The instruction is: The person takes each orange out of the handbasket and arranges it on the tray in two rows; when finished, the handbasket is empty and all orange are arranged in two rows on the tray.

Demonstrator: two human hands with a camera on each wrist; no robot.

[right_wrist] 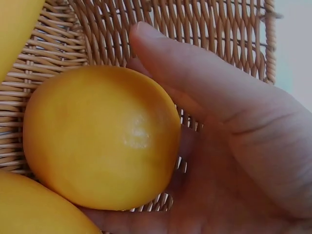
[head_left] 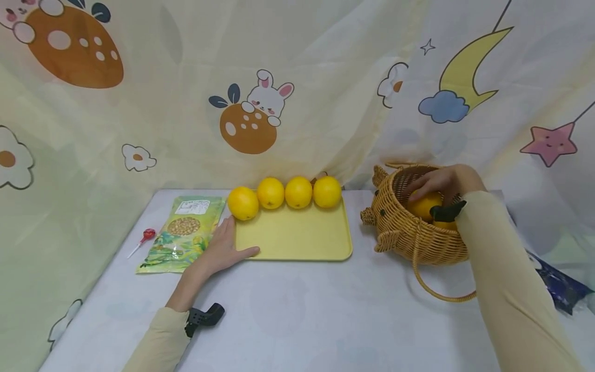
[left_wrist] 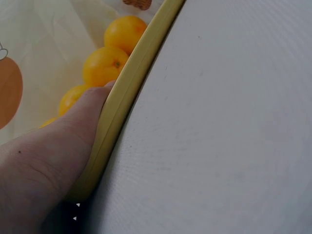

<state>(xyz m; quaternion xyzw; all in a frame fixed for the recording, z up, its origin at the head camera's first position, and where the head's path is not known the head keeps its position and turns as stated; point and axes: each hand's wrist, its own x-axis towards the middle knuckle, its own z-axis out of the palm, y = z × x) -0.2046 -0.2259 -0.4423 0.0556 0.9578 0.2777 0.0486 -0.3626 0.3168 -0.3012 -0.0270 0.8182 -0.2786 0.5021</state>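
My right hand (head_left: 441,183) reaches into a wicker pig-shaped basket (head_left: 432,243) and grips an orange (right_wrist: 102,139), thumb on one side and fingers around the other. More oranges lie against it inside the basket. At the left edge of a yellow tray (head_left: 297,237), my left hand (head_left: 223,250) lies with straight fingers along the side and its thumb over the front rim. Several oranges (head_left: 299,192) stand in a row along the tray's back edge, the leftmost orange (head_left: 243,203) just beyond the left fingertips.
A green snack packet (head_left: 181,232) lies left of the tray, partly under the left hand's side in this view. Beside it is a red lollipop (head_left: 147,235). The basket's handle (head_left: 441,295) droops onto the table. A dark blue packet (head_left: 560,284) lies beyond the right sleeve.
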